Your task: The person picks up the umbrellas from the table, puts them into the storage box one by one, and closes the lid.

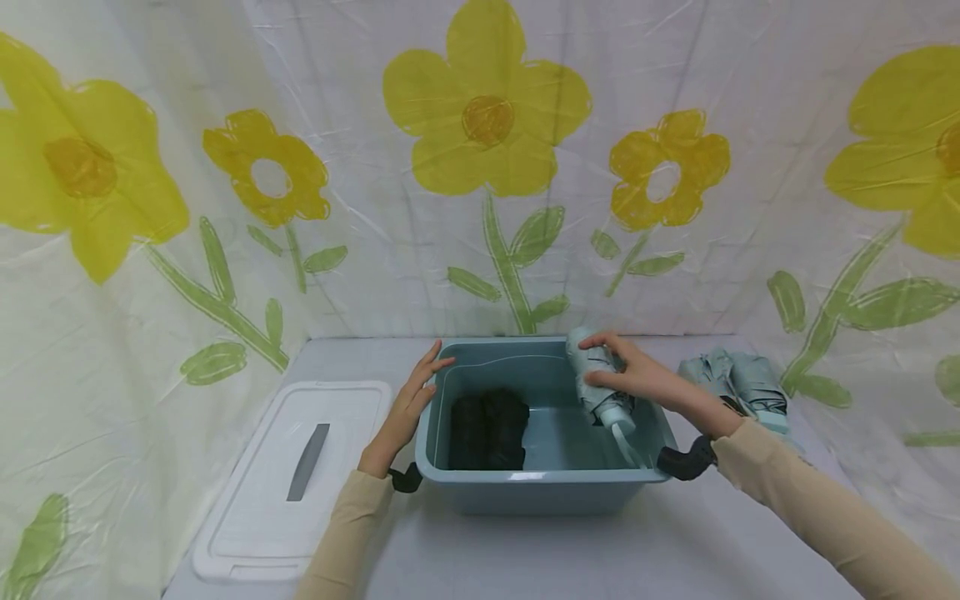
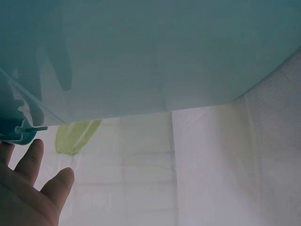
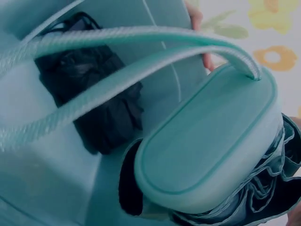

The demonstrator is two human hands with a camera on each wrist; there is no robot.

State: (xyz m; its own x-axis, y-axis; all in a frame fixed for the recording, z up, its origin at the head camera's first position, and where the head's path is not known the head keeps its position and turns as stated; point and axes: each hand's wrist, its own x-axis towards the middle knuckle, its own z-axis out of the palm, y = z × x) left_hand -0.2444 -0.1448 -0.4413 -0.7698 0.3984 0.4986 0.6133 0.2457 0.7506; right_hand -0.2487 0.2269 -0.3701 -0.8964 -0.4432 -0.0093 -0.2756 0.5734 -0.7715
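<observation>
My right hand grips a folded pale blue umbrella over the right side of a blue-grey plastic bin. The umbrella's handle end points down and towards me. In the right wrist view its flat oval handle fills the middle, with a looped wrist strap hanging from it. Along the bin's left rim is my left hand, its fingers extended. The left wrist view has these fingers beside the bin's outer wall. Black folded bundles lie inside the bin's left half.
A white lid with a grey handle lies flat on the table, left of the bin. More folded pale blue umbrellas rest at the right, behind my right forearm. A flower-printed curtain hangs behind the table.
</observation>
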